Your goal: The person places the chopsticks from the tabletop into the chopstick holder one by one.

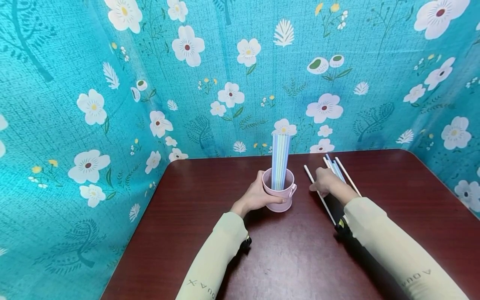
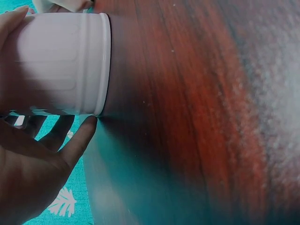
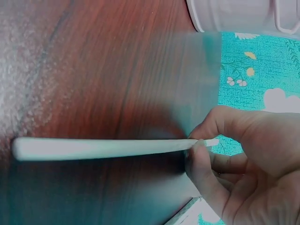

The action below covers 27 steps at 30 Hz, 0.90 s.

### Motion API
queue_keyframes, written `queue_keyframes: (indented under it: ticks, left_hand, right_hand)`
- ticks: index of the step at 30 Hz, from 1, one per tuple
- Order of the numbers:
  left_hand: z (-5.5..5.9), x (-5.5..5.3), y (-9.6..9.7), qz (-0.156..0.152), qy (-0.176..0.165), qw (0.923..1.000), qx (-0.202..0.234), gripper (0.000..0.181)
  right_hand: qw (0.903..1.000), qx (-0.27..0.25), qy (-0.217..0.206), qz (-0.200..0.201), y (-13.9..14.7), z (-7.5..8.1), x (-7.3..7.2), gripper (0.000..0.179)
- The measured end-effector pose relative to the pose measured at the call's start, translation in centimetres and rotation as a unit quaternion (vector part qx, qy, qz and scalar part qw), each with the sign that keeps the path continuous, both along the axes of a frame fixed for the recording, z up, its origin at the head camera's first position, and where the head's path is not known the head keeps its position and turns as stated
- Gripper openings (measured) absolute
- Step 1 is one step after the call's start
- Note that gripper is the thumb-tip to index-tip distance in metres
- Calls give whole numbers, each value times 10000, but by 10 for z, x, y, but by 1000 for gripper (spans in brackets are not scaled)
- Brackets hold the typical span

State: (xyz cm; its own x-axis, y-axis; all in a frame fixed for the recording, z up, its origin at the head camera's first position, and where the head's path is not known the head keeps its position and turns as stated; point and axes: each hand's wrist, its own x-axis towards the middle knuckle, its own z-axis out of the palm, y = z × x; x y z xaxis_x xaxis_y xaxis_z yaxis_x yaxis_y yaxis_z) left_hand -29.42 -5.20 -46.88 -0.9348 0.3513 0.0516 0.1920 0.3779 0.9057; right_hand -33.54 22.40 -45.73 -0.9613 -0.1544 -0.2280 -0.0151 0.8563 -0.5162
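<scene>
A pink metal bucket (image 1: 278, 204) stands upright on the table, holding a bunch of pale blue, green and white straws (image 1: 280, 160). My left hand (image 1: 258, 195) grips the bucket from its left side, thumb across the front; in the left wrist view the fingers (image 2: 79, 140) curve along its wall. To the right of the bucket, my right hand (image 1: 327, 182) pinches a white straw (image 1: 325, 206) between thumb and fingertips. In the right wrist view that straw (image 3: 93, 148) stretches left from the pinch, over the table.
Several loose straws (image 1: 350, 177), white and blue, lie beyond and beside my right hand. The dark red-brown table (image 1: 285, 258) has its back edge close behind them. A turquoise flowered cloth (image 1: 232, 75) hangs behind and along both sides.
</scene>
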Motion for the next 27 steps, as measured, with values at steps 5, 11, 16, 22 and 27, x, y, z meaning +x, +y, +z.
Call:
queue_keyframes:
  ticks: [5,11,16,22,27]
  left_hand:
    - [0,0,0,-4,-27,10000,-23,94]
    - [0,1,1,1,0,10000,-13,93]
    - [0,0,1,-7,50,10000,-41,94]
    - [0,-1,0,-61,23,10000,2,96]
    - [0,0,0,-43,58,10000,-15,94]
  right_hand:
    - [9996,-242,79,122,1,1,1,16]
    - [9983,-312,242,422,3,3,0,11]
    - [9957,-376,709,471,5,10,0,14]
    - [9850,-826,1482,313,5,19,1,10]
    - [9745,-1123,1940,-26,5,27,3,11]
